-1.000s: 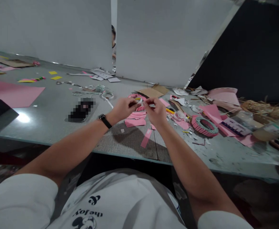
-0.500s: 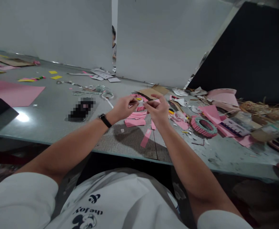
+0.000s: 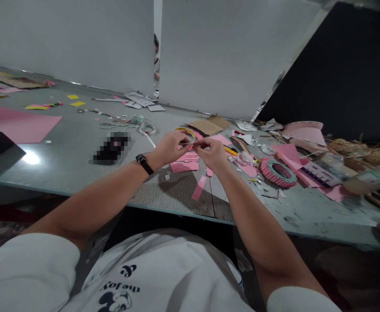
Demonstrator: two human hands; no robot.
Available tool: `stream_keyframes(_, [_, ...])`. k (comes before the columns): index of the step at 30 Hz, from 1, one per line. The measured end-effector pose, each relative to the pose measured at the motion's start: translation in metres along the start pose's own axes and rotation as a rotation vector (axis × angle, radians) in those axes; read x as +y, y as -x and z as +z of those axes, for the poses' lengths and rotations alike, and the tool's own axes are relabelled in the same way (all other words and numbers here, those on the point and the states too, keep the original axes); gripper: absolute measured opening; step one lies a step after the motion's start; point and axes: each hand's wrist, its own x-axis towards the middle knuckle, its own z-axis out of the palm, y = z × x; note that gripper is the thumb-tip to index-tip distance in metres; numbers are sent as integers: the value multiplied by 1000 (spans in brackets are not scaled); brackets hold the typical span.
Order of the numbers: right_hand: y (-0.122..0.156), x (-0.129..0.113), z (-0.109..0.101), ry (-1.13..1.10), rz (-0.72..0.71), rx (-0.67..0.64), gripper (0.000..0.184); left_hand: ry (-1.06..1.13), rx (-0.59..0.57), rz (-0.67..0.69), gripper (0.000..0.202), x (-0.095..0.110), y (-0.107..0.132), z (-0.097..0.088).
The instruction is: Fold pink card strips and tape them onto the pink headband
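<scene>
My left hand [image 3: 172, 147] grips a narrow tape roll with a yellow rim [image 3: 185, 133] between thumb and fingers. My right hand [image 3: 212, 154] pinches at the roll's lower edge, fingertips meeting the left hand; the loose tape end is too small to make out. Beneath both hands lie cut pink paper strips [image 3: 185, 165], partly hidden by the palms. A single pink strip [image 3: 199, 188] rests nearer the table's front edge. To the right sits a ring of folded pink and green paper [image 3: 278, 172]. A black watch [image 3: 144, 164] circles my left wrist.
Scraps crowd the grey table [image 3: 63, 160]: a pixelated phone [image 3: 112, 148], a twine bundle [image 3: 137, 119], cardboard [image 3: 208, 126], a large pink sheet [image 3: 14, 123], and dried straw [image 3: 362, 154] at right. White panels [image 3: 229, 56] stand behind, with a person [image 3: 156, 56] in their gap.
The tape roll now stands clearly above my hands. My right hand has closed in from its spread pose and pinches at the roll beside my left hand.
</scene>
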Motion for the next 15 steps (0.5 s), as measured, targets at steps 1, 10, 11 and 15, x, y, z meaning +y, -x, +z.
stream_keyframes(1, [0,1,0,38,-27,2,13,-12,-3,8,21,0,0,0])
stream_keyframes(10, [-6,14,2,289,-303,7,4,2,-21,32,25,1,1,4])
stream_keyframes(11, [-5,14,2,312,-328,2,5,-18,-13,36,24,1,0,5])
stream_keyframes(15, [-2,11,2,436,-421,4,9,-58,1,31,21,4,-1,10])
